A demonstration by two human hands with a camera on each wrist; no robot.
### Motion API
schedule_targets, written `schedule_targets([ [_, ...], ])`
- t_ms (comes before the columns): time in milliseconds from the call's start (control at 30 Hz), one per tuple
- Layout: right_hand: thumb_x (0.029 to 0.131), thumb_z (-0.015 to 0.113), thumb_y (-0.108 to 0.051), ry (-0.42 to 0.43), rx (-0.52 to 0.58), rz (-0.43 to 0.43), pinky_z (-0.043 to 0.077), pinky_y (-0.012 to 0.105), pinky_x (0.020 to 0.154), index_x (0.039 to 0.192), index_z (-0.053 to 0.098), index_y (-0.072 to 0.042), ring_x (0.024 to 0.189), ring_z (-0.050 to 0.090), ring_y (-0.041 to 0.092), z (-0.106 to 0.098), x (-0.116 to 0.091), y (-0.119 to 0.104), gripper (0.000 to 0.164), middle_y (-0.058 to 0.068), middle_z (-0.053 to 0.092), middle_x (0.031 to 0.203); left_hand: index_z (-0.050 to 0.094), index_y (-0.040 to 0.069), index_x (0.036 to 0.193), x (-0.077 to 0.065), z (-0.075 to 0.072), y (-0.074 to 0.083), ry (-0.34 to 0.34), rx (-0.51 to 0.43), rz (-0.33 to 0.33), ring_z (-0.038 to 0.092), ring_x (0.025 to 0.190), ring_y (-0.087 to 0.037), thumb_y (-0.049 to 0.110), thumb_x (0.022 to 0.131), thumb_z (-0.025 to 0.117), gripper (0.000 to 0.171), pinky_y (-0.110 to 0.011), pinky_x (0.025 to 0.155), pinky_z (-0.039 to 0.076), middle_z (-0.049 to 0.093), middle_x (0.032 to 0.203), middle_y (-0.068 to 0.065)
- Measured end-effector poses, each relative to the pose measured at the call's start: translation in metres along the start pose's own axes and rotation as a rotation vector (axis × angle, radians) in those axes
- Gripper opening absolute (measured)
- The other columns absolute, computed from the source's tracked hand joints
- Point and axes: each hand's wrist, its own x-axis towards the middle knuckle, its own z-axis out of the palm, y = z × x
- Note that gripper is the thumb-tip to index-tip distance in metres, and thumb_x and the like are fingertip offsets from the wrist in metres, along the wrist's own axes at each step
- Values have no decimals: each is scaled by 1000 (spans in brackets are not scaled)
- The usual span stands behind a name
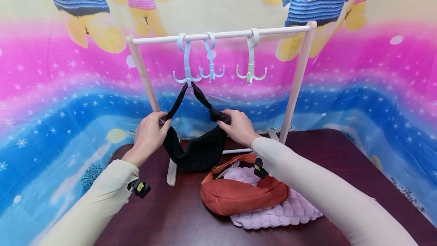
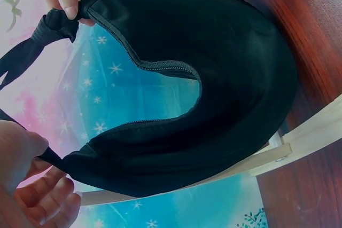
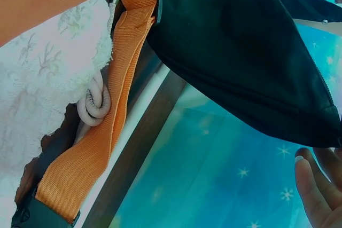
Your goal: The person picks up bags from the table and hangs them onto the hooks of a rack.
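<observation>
A black crescent-shaped bag [image 1: 198, 151] with a zip along its inner curve hangs by its strap from a light blue hook [image 1: 187, 73] on the rack. My left hand [image 1: 150, 132] pinches the strap's left end near the bag. On the other side, my right hand [image 1: 239, 126] holds the bag by the knotted strap end. In the left wrist view the bag's zip [image 2: 160, 67] shows, and both hands are at its strap ends. The right wrist view catches the bag's side [image 3: 230, 52] and part of the right hand's fingers [image 3: 312, 185].
A wooden rack with a white rail [image 1: 225, 35] stands on the dark red table [image 1: 143, 215]. Another blue hook [image 1: 211, 67] and a whitish hook [image 1: 251, 67] hang from the rail. An orange-red bag [image 1: 239, 196] lies over a pink fluffy bag [image 1: 283, 213] at front right.
</observation>
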Motion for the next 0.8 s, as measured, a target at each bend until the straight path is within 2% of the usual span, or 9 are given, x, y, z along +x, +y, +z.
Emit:
schedule_targets([
  [433,99,65,-31,10,-23,-4,57,39,77,136,64,-16,84,71,17,1,0,0,39,6,72,119,67,4,128,-1,0,-2,14,-9,8,69,94,-32,24,102,60,34,-47,71,55,70,111,-18],
  [800,99,66,-29,4,-20,-4,58,40,80,139,61,-14,92,71,19,1,-1,3,43,8,72,122,67,5,129,-3,0,-5,-3,-13,-13,68,99,-32,26,102,59,35,-48,76,54,69,115,-17],
])
